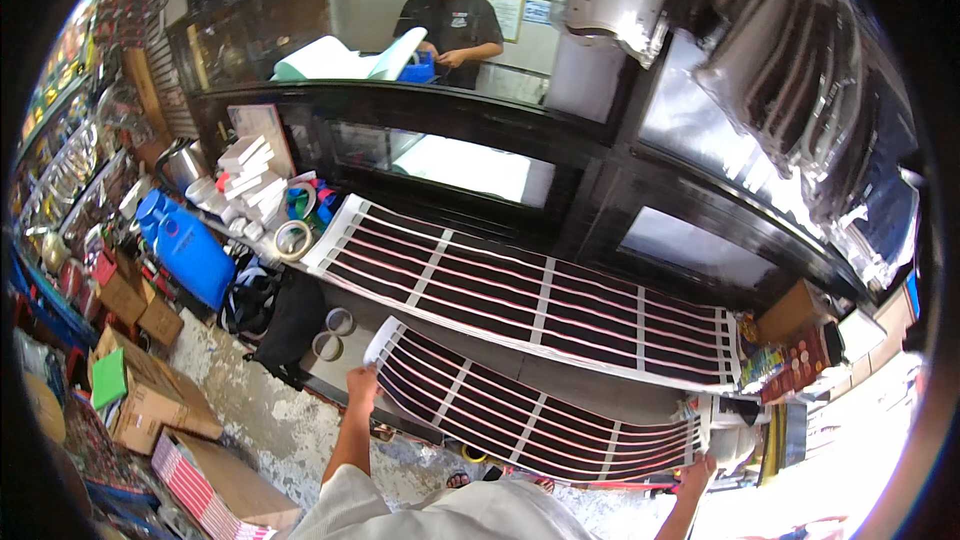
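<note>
I hold a long sheet (520,420) printed with black bands and thin white and red lines, one end in each hand. My left hand (362,383) is closed on its left end, by the white margin. At its right end, my right hand (697,470) pinches the near corner. The sheet sags a little between them, over the near side of the counter (590,395). Just behind lies a wider sheet or stack (490,290) with the same pattern, flat along the counter. Two tape rolls (327,345) rest left of the held sheet.
A black bag (290,320) and a blue jug (185,250) stand at the left, near white boxes (250,175). Cardboard boxes (140,405) sit on the floor. Beyond the dark-framed window, a person (455,20) handles something blue. Plastic-wrapped goods (790,60) hang at right.
</note>
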The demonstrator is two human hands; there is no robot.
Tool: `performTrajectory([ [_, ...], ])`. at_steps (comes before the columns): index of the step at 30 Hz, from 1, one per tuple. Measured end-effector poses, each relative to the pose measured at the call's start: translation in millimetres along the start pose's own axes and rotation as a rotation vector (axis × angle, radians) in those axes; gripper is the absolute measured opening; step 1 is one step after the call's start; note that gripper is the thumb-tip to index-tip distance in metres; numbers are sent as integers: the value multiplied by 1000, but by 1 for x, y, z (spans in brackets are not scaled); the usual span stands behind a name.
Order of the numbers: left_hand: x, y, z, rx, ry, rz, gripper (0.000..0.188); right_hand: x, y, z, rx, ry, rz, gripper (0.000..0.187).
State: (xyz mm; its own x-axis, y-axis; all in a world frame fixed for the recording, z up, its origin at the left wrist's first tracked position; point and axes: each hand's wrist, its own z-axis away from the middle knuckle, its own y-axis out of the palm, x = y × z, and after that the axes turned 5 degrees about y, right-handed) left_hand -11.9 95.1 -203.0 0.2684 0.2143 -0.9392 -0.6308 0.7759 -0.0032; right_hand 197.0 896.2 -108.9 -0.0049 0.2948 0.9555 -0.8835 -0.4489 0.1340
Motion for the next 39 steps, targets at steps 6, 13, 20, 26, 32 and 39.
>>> performTrajectory([
  [6, -48, 53, 148, 408, 658, -762, 37, 56, 1, 57, -303, -429, 271, 32],
  [13, -123, 94, 304, 900, 694, -628, 33, 198, -6, 122, -404, -867, 468, 19],
  [20, -176, 104, 372, 1198, 904, -333, 24, 326, -22, 136, -470, -990, 690, 28],
  [26, -239, 96, 335, 839, 522, 286, 22, 407, -74, 116, -263, -970, 414, 29],
  [32, -319, 69, 249, 243, 569, 535, 42, 407, -91, 90, 377, -510, -161, 40],
  [39, -377, 14, 161, 265, 511, 830, 58, 352, -17, 68, 300, -441, -440, 44],
])
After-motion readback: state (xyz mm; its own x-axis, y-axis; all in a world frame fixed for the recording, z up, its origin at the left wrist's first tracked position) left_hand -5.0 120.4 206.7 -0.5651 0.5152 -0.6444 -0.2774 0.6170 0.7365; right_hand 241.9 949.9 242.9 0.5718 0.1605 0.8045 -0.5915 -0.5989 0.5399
